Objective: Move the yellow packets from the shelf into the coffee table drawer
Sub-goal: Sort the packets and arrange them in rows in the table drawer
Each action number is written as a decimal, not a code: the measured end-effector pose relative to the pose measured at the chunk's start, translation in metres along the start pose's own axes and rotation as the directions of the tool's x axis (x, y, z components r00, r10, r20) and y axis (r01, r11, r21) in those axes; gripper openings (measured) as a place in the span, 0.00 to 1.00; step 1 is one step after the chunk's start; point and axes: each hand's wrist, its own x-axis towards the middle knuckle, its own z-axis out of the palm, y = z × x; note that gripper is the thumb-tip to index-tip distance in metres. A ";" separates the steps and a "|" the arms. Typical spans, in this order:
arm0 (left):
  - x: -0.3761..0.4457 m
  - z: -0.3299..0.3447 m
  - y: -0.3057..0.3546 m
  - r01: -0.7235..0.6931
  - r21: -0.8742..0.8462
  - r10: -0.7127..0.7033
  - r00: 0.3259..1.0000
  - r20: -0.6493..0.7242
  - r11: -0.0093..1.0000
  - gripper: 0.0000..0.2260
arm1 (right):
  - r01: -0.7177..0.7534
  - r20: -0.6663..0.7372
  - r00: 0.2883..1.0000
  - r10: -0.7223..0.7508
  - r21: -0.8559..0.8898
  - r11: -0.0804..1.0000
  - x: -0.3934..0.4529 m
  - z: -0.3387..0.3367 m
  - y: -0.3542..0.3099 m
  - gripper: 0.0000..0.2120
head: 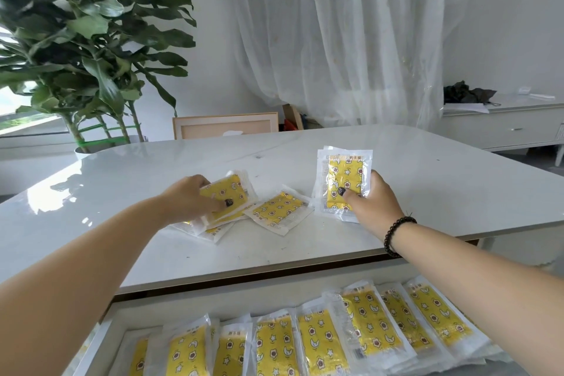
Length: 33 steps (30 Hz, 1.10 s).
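Yellow packets in clear wrappers lie on the white coffee table top [427, 168]. My left hand [192, 195] grips one packet [229, 192] on top of a small loose pile. One more packet [277, 207] lies flat between my hands. My right hand [370, 201] holds a small stack of packets [343, 174] upright, thumb across the front. Below the table edge the open drawer [171, 305] holds a row of several packets [320, 342] standing side by side.
A large potted plant [85, 49] stands behind the table on the left, a framed board [225, 125] leans at the back. White curtains hang behind. A low white cabinet [503, 125] with dark cloth on it sits at the right.
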 end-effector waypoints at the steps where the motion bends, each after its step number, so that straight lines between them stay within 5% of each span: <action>1: 0.001 0.006 0.001 0.004 0.062 -0.006 0.999 0.035 0.998 0.18 | 0.003 -0.001 1.000 -0.003 0.003 1.000 0.000 0.000 0.000 0.11; 4: 0.004 0.020 0.003 -0.010 0.221 -0.005 0.998 0.068 0.975 0.21 | 0.008 -0.001 1.000 -0.008 0.013 1.000 -0.001 0.000 -0.001 0.11; 13: 0.003 0.016 0.016 0.002 0.174 0.007 0.999 -0.050 0.985 0.26 | 0.001 0.007 1.000 -0.001 0.014 1.000 0.000 0.000 0.001 0.11; 18: -0.005 -0.001 0.027 -0.077 0.208 0.097 0.992 -0.086 0.975 0.17 | 0.000 0.007 1.000 0.000 0.000 1.000 0.001 0.000 0.002 0.11; 22: -0.013 -0.026 0.024 -0.029 -0.164 0.003 0.987 -0.158 0.986 0.14 | -0.007 0.012 1.000 0.007 0.003 1.000 0.001 -0.001 0.002 0.11; 26: -0.022 -0.040 0.006 0.070 -0.767 -0.117 0.993 -0.006 0.638 0.18 | -0.020 0.011 1.000 0.020 -0.019 1.000 0.001 -0.001 0.001 0.13; 33: -0.024 -0.035 -0.014 0.078 -0.936 -0.160 0.987 0.024 0.344 0.13 | -0.031 0.015 0.999 0.031 -0.031 0.999 -0.001 -0.001 -0.001 0.14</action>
